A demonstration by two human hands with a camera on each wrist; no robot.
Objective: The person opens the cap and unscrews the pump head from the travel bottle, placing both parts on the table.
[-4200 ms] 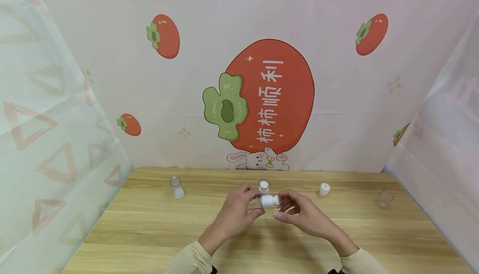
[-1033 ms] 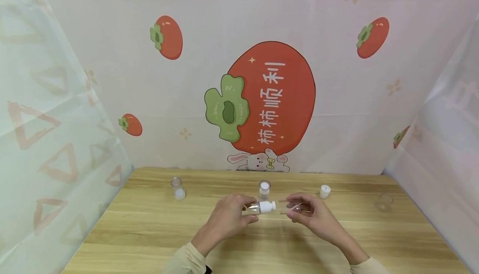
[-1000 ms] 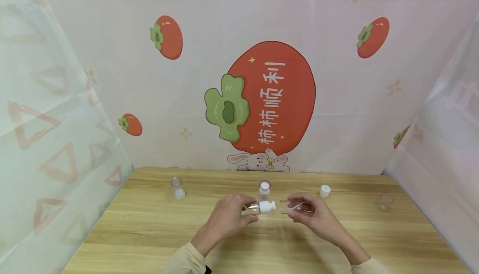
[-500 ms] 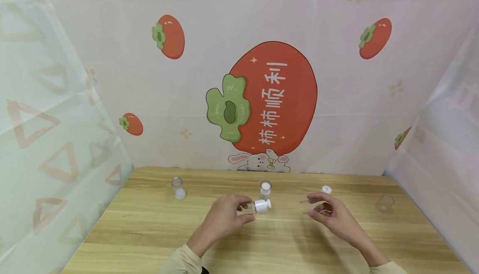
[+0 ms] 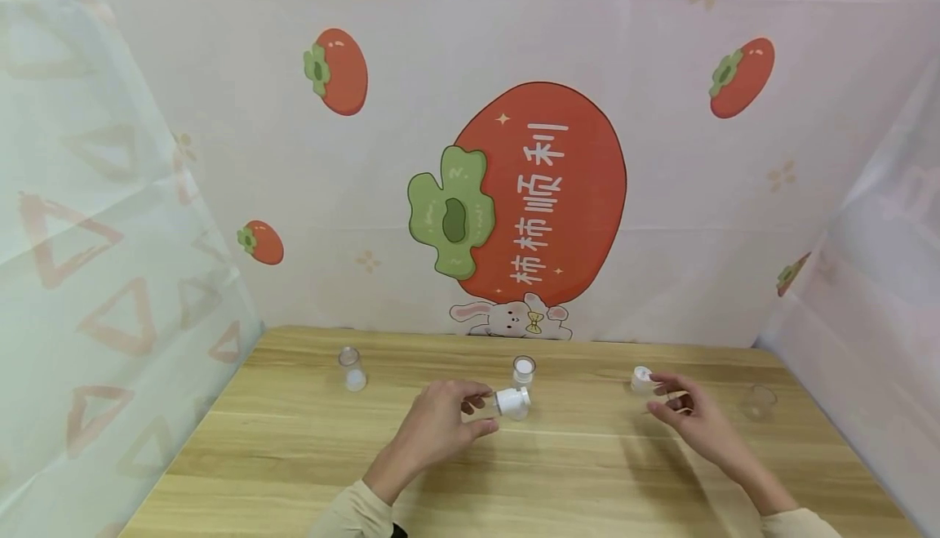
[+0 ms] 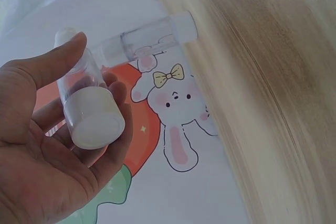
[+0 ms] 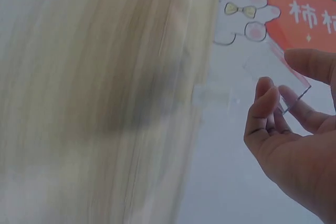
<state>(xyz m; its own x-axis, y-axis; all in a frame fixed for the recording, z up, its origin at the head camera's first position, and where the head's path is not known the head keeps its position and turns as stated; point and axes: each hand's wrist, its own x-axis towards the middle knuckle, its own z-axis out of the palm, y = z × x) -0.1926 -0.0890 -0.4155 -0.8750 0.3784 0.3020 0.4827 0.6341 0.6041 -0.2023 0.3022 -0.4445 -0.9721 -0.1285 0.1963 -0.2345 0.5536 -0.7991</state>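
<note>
My left hand [image 5: 439, 424] grips a small clear bottle with a white collar and nozzle [image 5: 512, 401], tilted on its side above the table. In the left wrist view the bottle's white base [image 6: 95, 119] faces the camera, and the thumb of my left hand [image 6: 63, 124] lies near its other end. My right hand [image 5: 701, 424] pinches a clear, see-through cap [image 5: 657, 397], close to a small white piece [image 5: 641, 378] on the table. The right wrist view shows the clear cap [image 7: 294, 90] between thumb and fingers of my right hand [image 7: 294, 129].
Behind the left hand's bottle stands another clear and white bottle [image 5: 524, 370]. A clear bottle with a white lower part [image 5: 354, 378] is at the back left. On the right a clear round cap [image 5: 760, 402] stands on the wooden table [image 5: 330, 473]. A printed cloth wall [image 5: 661, 293] rises behind.
My right hand has moved right with the clear cap, away from the bottle it covered earlier. My left hand has shifted slightly left, still gripping the bottle.
</note>
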